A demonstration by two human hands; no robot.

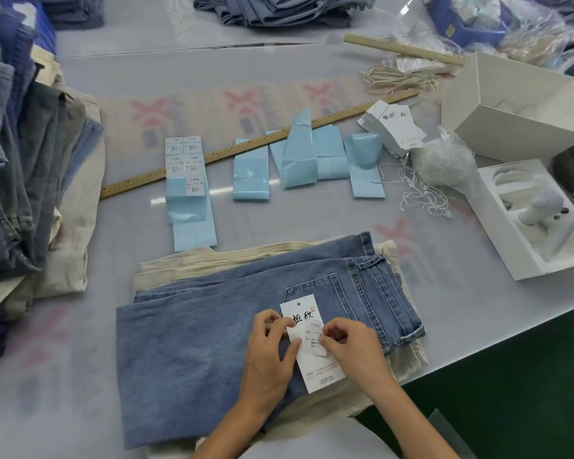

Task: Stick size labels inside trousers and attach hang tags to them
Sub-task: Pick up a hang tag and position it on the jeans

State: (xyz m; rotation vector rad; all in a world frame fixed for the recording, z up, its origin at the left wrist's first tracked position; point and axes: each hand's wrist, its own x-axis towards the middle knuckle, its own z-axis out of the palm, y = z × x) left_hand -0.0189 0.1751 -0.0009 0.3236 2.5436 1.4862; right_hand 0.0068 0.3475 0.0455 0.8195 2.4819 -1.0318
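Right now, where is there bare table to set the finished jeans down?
Bare table lies left of the folded jeans, below the stacked trousers. A narrower strip runs between the jeans and the white tray. It is crowded around the blue label sheets, hang tags and strings.

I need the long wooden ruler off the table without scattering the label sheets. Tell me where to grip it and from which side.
Grip the long wooden ruler at its near left end, coming from the left. That end lies bare on the table, while further along it runs behind the printed size label sheet and the blue backing strips. It lies flat and thin, so pinch its long edges and slide it out leftward.
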